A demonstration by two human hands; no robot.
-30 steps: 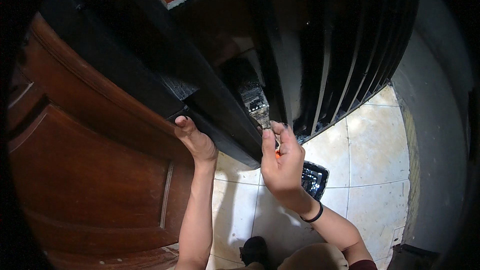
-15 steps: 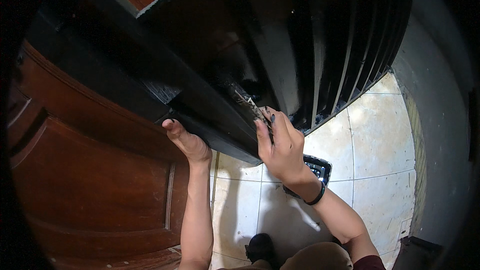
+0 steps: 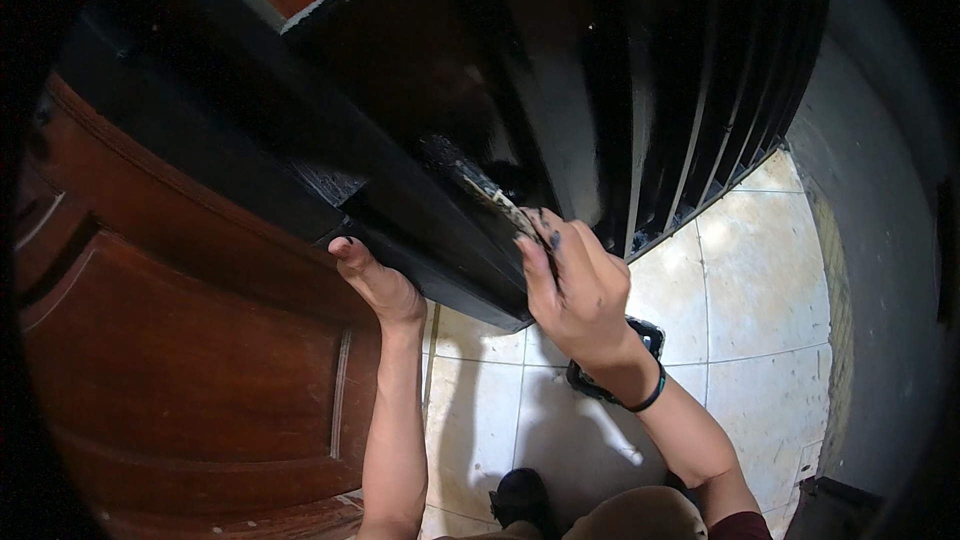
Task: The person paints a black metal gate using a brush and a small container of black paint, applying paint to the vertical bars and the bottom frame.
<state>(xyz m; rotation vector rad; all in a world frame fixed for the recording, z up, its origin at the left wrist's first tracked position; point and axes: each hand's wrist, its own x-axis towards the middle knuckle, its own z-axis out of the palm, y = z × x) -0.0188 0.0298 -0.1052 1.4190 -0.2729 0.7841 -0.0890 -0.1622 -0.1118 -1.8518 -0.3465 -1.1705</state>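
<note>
Painting a black door edge

The right hand (image 3: 575, 285) is gripping a paintbrush (image 3: 480, 185), its bristles lying up-left of the fingers against the black door (image 3: 430, 90). The left hand (image 3: 375, 280) is clasping the door's lower edge, just beside.

The right hand (image 3: 575, 285) covers the handle of the paintbrush (image 3: 480, 185), so only its dark bristle end shows against the black gate (image 3: 640, 90). The left hand (image 3: 375, 280) hides its fingers behind the gate's lower edge. The black tray (image 3: 645, 335) on the floor is mostly hidden behind the right wrist. The wooden door (image 3: 180, 380) runs off the left edge.
</note>
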